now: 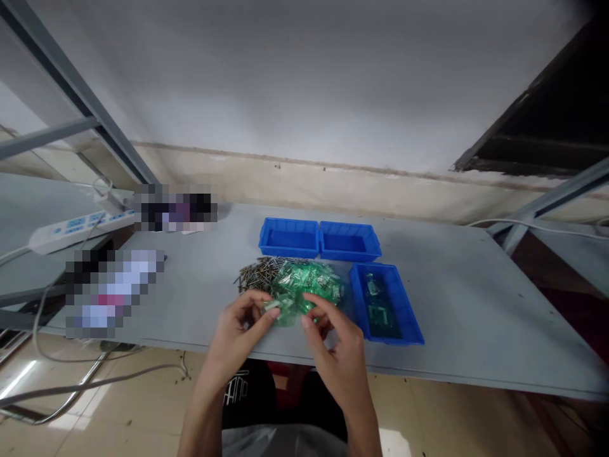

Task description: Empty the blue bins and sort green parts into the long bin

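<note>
My left hand point(242, 324) pinches a small clear green plastic bag point(284, 312) between thumb and fingers, above the front part of the table. Facing it at the bag's right edge is my right hand point(335, 336), its fingers curled inward; whatever lies between its fingertips is too small to make out. Just beyond both hands spreads a heap of green plastic bags point(314, 279) with shiny small pieces in or among them. Touching that heap on the left is a pile of thin metal pins or screws point(259, 274), silver and brass coloured.
Two blue bins point(289, 251) point(351, 255) stand side by side behind the heap. A third blue bin point(412, 317), with green bags inside, is to the right. A white power strip point(80, 230), cables and blurred-out items lie at the left. Metal frame posts flank the grey table point(476, 317).
</note>
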### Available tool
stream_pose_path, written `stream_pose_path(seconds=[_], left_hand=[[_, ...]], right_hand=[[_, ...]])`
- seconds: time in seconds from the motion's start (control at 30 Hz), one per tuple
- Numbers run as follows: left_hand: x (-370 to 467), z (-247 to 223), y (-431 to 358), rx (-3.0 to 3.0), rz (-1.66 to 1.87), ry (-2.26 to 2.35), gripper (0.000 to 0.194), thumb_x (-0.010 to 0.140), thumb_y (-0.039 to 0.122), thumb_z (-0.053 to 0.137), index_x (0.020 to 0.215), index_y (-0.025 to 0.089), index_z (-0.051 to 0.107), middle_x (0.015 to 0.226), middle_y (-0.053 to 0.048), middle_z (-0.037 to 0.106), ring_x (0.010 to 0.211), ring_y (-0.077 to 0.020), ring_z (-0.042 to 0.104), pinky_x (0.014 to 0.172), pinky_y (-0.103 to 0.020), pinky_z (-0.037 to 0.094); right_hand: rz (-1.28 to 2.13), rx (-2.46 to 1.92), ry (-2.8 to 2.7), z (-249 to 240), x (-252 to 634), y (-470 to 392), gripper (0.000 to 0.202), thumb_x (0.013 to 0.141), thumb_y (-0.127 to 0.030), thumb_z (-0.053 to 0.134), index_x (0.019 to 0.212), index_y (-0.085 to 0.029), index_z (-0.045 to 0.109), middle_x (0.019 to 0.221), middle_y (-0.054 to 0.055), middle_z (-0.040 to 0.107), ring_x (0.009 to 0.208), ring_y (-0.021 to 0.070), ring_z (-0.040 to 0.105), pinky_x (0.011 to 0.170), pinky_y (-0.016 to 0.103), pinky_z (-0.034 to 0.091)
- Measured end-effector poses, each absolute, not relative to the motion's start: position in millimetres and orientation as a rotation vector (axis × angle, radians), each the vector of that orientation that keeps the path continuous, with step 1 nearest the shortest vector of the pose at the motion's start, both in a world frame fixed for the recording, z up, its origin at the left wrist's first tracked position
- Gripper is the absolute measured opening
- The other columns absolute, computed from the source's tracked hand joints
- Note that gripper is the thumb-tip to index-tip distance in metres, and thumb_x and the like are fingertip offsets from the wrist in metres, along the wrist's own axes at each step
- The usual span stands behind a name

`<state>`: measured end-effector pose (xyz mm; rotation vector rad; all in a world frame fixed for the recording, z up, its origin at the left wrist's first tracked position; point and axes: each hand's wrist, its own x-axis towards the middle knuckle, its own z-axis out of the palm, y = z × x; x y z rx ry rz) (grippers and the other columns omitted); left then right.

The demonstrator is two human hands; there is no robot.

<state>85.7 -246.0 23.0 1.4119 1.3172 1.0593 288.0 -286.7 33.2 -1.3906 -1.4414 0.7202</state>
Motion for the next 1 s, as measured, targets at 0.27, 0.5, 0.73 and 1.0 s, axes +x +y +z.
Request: stream_pose_path(seconds=[0.27, 0.5, 0.73, 1.0], left_hand=[[117.7, 35.8, -250.8, 1.216, 1.084, 1.175, 0.036, 0.093, 0.051, 0.080, 0.110, 0.021, 0.076, 0.069, 0.005, 0.046, 0.060, -0.0121, 0.043, 0.054, -0.023, 0.035], [113.5, 24.9, -249.6, 1.171, 1.051, 1.168, 0.041, 0.093, 0.059, 0.080, 0.106, 0.020, 0.073, 0.056, 0.009, 0.040, 0.046, -0.0088, 0.033, 0.046, -0.023, 0.025], [111.0, 26.2, -253.3, 1.208, 1.114, 1.047, 0.036, 0.104, 0.054, 0.070, 0.111, 0.019, 0.078, 0.076, -0.004, 0.075, 0.060, -0.0150, 0.062, 0.056, -0.026, 0.046], [114.4, 26.5, -252.9, 1.281, 1.184, 1.013, 0.014, 0.105, 0.038, 0.075, 0.113, 0.026, 0.075, 0.090, -0.002, 0.076, 0.068, -0.0136, 0.070, 0.063, -0.025, 0.053]], right_hand=[[0.918, -1.401, -1.227, 23.8, 285.0, -282.5, 0.025, 0.104, -0.041, 0.070, 0.120, -0.023, 0.074, 0.098, 0.004, 0.077, 0.080, 0.0174, 0.070, 0.069, 0.027, 0.055], [0.885, -1.352, -1.226, 24.5, 283.8, -283.4, 0.025, 0.105, -0.040, 0.069, 0.088, -0.021, 0.069, 0.066, -0.007, 0.045, 0.062, 0.0120, 0.047, 0.058, 0.024, 0.037], [0.987, -1.194, -1.100, 22.4, 289.8, -283.2, 0.019, 0.107, -0.041, 0.069, 0.110, -0.025, 0.080, 0.089, 0.002, 0.078, 0.080, 0.0177, 0.071, 0.076, 0.028, 0.057], [1.022, -1.157, -1.009, 20.3, 284.8, -281.7, 0.026, 0.105, -0.041, 0.074, 0.129, -0.033, 0.080, 0.105, 0.003, 0.080, 0.079, 0.0174, 0.075, 0.074, 0.029, 0.064]])
